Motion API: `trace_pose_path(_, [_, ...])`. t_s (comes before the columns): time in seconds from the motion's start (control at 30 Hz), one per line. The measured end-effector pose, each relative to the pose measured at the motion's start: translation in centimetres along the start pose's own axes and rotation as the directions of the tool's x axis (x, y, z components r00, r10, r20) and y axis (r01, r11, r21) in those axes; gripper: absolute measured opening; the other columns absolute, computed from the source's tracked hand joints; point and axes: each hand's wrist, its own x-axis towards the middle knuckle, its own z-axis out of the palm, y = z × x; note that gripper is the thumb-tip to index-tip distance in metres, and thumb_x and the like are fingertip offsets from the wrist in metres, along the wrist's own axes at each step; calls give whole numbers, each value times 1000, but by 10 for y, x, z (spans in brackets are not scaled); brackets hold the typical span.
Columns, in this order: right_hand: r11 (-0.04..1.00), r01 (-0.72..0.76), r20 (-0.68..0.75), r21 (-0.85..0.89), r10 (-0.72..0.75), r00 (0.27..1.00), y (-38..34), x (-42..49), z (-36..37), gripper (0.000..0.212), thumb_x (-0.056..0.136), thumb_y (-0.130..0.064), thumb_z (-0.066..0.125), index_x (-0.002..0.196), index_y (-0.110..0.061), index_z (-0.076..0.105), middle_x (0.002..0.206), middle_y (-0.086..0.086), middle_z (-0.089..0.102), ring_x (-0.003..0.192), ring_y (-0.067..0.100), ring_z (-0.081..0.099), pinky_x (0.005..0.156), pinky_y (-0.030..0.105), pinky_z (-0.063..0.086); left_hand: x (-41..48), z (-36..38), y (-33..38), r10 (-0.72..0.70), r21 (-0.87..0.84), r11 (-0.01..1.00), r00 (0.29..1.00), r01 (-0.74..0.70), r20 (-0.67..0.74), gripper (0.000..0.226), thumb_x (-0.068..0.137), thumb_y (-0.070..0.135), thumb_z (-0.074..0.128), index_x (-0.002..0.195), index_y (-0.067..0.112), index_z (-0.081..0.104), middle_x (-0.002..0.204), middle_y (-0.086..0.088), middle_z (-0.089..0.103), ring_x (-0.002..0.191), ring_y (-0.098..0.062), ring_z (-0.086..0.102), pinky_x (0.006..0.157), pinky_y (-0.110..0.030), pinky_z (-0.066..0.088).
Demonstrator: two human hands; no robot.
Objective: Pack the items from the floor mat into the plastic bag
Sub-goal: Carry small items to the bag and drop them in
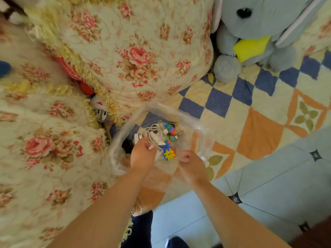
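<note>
A clear plastic bag lies open on the patchwork floor mat. Inside it are white cables and chargers, a string of colourful beads, a puzzle-pattern foam cube and something black. My left hand reaches into the bag's mouth, its fingers curled round a white cable piece. My right hand pinches the bag's near right rim. Whatever lies beneath my hands is hidden.
Floral quilts are piled to the left and behind the bag. A grey plush elephant sits at the back right on the mat. Pale blue floor tiles run along the right and near side.
</note>
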Motion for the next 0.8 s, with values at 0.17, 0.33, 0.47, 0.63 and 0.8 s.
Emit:
trace_pose_path(0.17, [998,-31,-45,46,33,998,17,-18,-15,34,83,-4,44,112,-12,60,112,0,63,99,15,57,62,3,34,-23,18,5,78,126,988,993,-90,94,42,90,12,52,131,17,48,122,-4,56,104,-22,55,75,-25,40])
trace_pose_path(0.33, [988,-41,-138,149,61,989,59,-57,-63,33,87,-7,48,119,-15,55,117,3,57,92,12,54,74,19,41,-64,56,23,226,265,920,942,-290,246,38,87,10,55,124,10,52,113,-7,56,101,-25,55,75,-24,38])
trace_pose_path(0.47, [960,-107,-269,260,178,947,122,-102,-106,36,90,-10,49,126,-16,52,121,3,56,90,11,52,78,21,40,-111,106,50,323,350,816,864,-461,386,36,87,11,55,123,10,54,117,-10,57,107,-26,53,89,-32,45])
trace_pose_path(0.63, [896,-201,-395,396,364,844,226,-176,-152,36,90,-11,49,125,-18,53,121,1,57,88,7,49,75,15,33,-201,195,77,398,351,639,684,-685,611,34,87,9,54,120,7,55,112,-9,54,109,-29,53,91,-34,41])
trace_pose_path(0.8, [805,-208,-459,556,506,731,347,-263,-183,33,88,-7,48,119,-10,58,119,10,58,106,24,56,88,26,40,-316,305,72,435,321,410,492,-854,754,38,87,14,57,125,13,54,123,-7,54,110,-23,54,95,-26,36])
